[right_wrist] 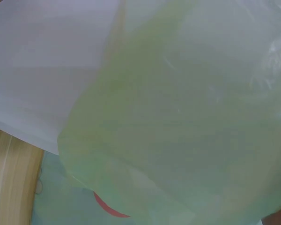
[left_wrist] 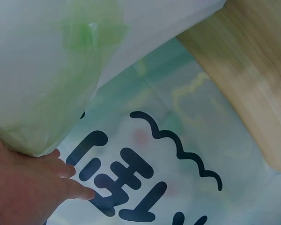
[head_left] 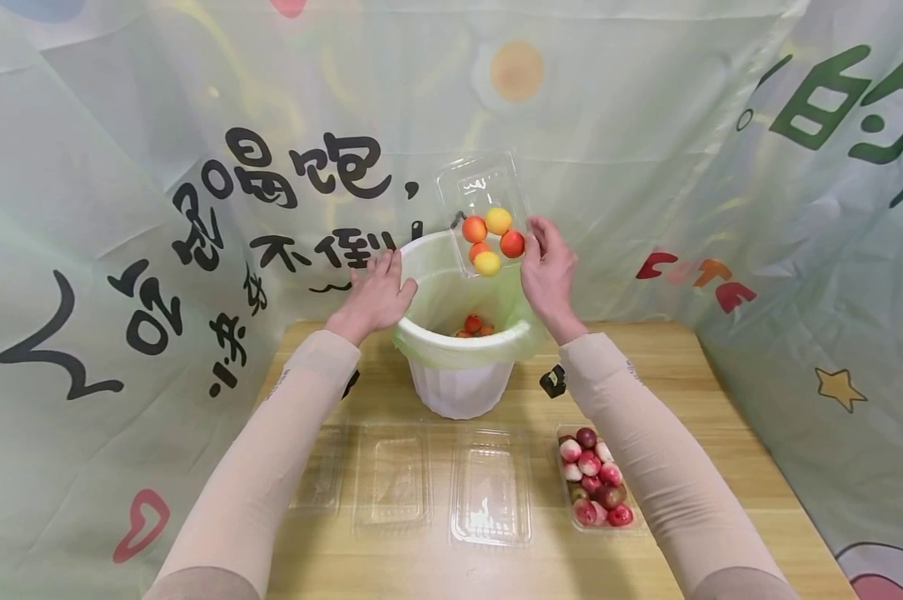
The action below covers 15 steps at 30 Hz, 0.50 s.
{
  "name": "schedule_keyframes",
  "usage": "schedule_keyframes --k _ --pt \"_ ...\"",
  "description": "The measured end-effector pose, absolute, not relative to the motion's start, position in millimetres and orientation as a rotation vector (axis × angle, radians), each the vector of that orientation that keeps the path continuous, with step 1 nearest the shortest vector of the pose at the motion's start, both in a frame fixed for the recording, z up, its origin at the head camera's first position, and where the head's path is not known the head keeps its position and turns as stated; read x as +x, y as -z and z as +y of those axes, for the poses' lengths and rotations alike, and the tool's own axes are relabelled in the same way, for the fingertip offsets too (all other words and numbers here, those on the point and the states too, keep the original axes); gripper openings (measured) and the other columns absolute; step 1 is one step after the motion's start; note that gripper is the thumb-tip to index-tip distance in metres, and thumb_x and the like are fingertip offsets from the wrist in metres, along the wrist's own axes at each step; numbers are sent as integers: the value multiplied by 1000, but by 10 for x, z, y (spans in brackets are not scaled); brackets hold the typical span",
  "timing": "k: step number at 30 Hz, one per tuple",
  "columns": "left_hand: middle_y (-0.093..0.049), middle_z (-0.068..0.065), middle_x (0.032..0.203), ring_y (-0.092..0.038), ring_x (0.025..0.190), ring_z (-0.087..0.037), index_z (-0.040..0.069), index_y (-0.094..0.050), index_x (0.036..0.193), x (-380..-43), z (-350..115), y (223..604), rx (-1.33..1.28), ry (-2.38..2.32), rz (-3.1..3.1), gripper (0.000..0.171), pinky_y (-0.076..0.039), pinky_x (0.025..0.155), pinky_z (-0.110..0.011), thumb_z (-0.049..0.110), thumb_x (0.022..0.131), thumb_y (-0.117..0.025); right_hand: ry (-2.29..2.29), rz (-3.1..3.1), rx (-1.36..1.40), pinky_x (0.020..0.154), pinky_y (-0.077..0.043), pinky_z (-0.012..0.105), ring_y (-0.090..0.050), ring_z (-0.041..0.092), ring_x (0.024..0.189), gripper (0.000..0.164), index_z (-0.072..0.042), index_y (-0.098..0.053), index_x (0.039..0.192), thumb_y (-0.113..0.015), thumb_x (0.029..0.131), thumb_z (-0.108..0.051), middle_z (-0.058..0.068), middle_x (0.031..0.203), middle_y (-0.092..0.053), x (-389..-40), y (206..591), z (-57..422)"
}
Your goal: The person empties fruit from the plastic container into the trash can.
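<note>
Head view, tilted box: The clear box (head_left: 485,183) was held steeply over the mouth of the white bin (head_left: 459,387), with its fruit gathered near the lower end.
Head view, right hand: The right hand (head_left: 549,268) pinched the box's right edge between thumb and fingers.
Head view, left hand: The left hand (head_left: 376,293) lay at the opposite rim, fingers extended, grasping nothing that could be made out.
Tipping technique: Good tipping probably called for the lower edge well inside the rim and a gradual steepening, so that fruit rolled inward rather than over the side.
Fruit in tilted box: Five: three orange-red fruits (head_left: 474,228) and two yellow fruits (head_left: 498,221).
Fruit in bin: Several reddish fruits (head_left: 472,322); the rim hid part of the heap, preventing a full count.
Boxes on worktop (head_left: 669,367): Four: three bare boxes (head_left: 491,492) and one packed box (head_left: 609,530), holding roughly a dozen or more pink and dark fruits (head_left: 590,462).
Left wrist view, liner: One green liner (left_wrist: 51,103) overhung the bin beside the left fingers; light pressure there would likely have steadied both.
Right wrist view, grip: Liner and bin wall filled most of the field; the right hand's grip could not be told here.
</note>
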<state>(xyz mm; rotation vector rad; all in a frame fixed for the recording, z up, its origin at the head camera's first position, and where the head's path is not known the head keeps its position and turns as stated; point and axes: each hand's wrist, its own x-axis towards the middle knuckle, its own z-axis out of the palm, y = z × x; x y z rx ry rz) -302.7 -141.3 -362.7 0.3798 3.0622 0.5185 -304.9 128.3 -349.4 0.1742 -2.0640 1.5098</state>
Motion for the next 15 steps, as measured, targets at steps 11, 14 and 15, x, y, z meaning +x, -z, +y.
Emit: schedule_keyframes --k 11,14,15 --pt "-8 -23 176 -7 162 -50 -3 -8 167 -3036 -1415 3621 385 -502 3054 78 -4 126 -75 46 108 -20 -1501 -2026 201 113 -51 33 -63 28 136 34 5 -63 138 -54 106 -3 23 141 -67 -3050 3502 1269" --pt "-7 -24 176 -7 162 -50 -3 -8 167 -3035 -1414 3620 382 -505 3051 77 -3 126 -75 45 108 -21 -1515 -2028 192 113 -51 33 -63 28 136 34 4 -63 138 -55 106 -3 22 141 -67 -3038 3496 1269" --pt "-8 -24 176 -7 162 -50 -3 -8 167 -3037 -1413 3621 382 -509 3052 76 -3 126 -75 44 109 -22 -1523 -2026 188 113 -51 33 -63 28 136 34 4 -63 138 -55 106 -3 22 141 -67 -3030 3491 1269"
